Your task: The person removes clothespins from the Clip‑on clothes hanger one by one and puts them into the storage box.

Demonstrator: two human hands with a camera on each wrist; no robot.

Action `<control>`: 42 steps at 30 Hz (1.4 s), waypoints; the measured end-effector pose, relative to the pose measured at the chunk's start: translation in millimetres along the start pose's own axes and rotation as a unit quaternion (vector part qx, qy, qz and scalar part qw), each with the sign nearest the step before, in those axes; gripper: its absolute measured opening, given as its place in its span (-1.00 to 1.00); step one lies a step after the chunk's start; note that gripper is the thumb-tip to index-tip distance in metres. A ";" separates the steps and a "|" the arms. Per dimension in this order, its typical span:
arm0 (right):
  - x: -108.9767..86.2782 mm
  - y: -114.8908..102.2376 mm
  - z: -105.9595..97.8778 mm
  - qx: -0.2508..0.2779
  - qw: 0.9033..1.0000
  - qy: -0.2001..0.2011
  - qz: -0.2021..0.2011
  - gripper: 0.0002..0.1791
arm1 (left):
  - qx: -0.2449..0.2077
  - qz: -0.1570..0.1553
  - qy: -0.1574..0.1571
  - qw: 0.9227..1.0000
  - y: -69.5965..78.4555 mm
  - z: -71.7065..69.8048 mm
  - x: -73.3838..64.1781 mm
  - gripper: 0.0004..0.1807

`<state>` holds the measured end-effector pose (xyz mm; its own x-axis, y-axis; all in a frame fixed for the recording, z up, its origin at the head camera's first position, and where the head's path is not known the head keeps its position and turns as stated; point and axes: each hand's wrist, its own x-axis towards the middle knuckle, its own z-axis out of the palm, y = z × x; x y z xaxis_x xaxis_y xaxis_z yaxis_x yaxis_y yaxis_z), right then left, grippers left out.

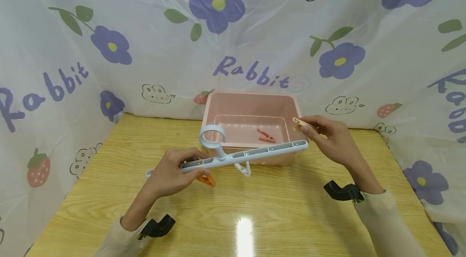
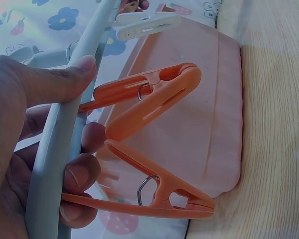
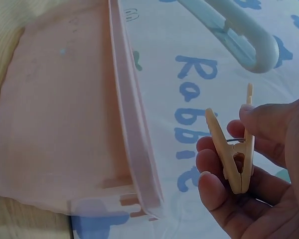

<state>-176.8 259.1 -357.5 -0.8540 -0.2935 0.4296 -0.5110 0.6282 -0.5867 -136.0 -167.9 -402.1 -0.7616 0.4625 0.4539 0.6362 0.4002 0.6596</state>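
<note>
With the pink tub (image 1: 251, 105) standing on the table (image 1: 291, 216), I am gripping the hanger (image 1: 233, 158) beside its hook (image 1: 203, 137), my left hand (image 1: 174, 174) wrapping a bar that I am judging light, stiff and smooth enough to slip if held loosely. Two orange pegs (image 2: 134, 122) and a white peg (image 1: 244, 169) are hanging from it, while just beyond its right end my right hand (image 1: 333, 139) is pinching the cream peg (image 3: 230, 169), probably light, springy and a little brittle, so best squeezed gently by its spread legs (image 3: 217, 130).
</note>
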 end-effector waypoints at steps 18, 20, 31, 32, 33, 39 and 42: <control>31.1 4.6 -5.1 -0.029 0.999 -0.021 0.029 -0.65 | 0.004 -0.009 -0.005 1.000 -3.1 0.1 -0.2 -0.74; 34.4 5.2 -5.7 -0.031 0.999 -0.025 0.024 -0.66 | 0.007 -0.009 -0.003 1.000 -2.9 -0.4 -0.1 -0.74; 54.7 7.2 -8.5 -0.021 0.998 -0.041 0.031 -0.65 | 0.006 -0.005 -0.004 1.000 -2.0 -1.1 1.1 -0.75; 56.7 7.1 -8.4 -0.020 0.998 -0.041 0.031 -0.65 | 0.005 -0.005 -0.004 1.000 -2.2 -1.0 1.1 -0.75; 58.6 7.1 -8.1 -0.021 0.998 -0.043 0.032 -0.65 | 0.004 -0.005 -0.004 1.000 -2.2 -0.9 1.1 -0.75; 69.4 8.9 -3.7 -0.021 0.997 -0.057 0.041 -0.64 | 0.000 -0.008 -0.004 1.000 0.1 -1.4 -0.5 -0.76; 74.7 11.0 -0.2 -0.019 0.997 -0.064 0.046 -0.64 | 0.002 -0.008 -0.003 1.000 0.3 -1.7 -1.2 -0.75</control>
<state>-246.3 244.2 -331.8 -0.9039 -0.3211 0.2825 -0.4277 0.6828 -0.5923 -135.1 -169.7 -401.4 -0.7715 0.4610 0.4385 0.6237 0.4118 0.6644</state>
